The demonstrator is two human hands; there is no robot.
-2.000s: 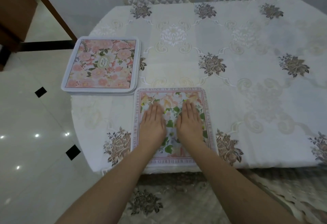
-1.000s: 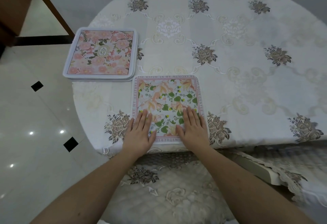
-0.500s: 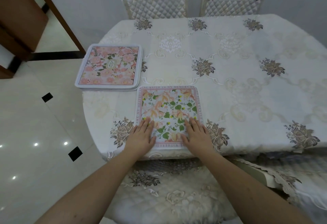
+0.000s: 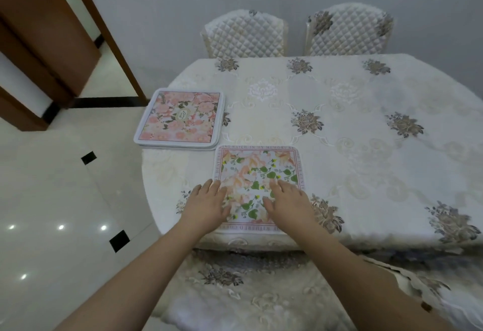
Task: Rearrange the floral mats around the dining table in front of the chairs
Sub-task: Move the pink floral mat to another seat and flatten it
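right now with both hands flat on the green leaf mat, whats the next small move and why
Probably lift both hands off: the green leaf mat already lies flat and square at the near table edge. Then reach the left hand to the pink stack; the far chairs have none.

Near mat [image 4: 258,173]: green leaves, peach flowers; far mat [image 4: 180,118]: pink blossoms; tablecloth [image 4: 366,126]: cream, grey-brown roses.

A mat [image 4: 258,171] lies at the table's [image 4: 366,147] near edge, a mat stack [image 4: 180,120] behind-left, touching corners.
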